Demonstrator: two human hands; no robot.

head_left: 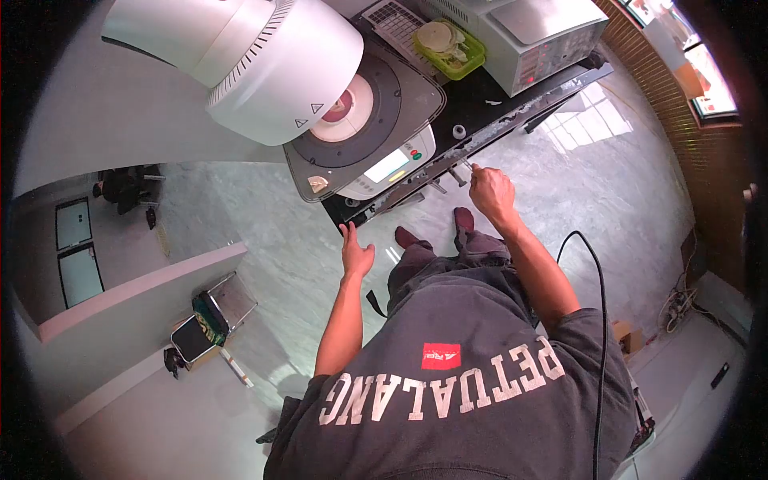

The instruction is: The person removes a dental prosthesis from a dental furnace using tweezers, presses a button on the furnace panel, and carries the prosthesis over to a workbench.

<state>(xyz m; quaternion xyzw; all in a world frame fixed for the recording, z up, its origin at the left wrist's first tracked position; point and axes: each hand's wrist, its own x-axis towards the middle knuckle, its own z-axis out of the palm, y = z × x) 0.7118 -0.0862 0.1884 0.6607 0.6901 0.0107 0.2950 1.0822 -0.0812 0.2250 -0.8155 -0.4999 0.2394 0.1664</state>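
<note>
My left hand (357,254) is at the near left corner of the black table (480,118), its fingers apart and fingertips by the table edge. My right hand (492,192) is closed on a small metal handle (466,165) at the table's front edge. Beyond my left hand, a round dark plate with a white ring (350,120) rests on a machine with a lit display (386,166). A large white lamp-like hood (288,68) hangs over that plate. A small pinkish piece (318,184) lies on the machine's near corner.
A green tray (460,68) with items, a keyboard (394,26) and a metal-topped box device (552,48) stand on the table. A small white round part (458,131) sits near its edge. A black cable (602,320) hangs at my right. A chair (194,336) stands by a low wall.
</note>
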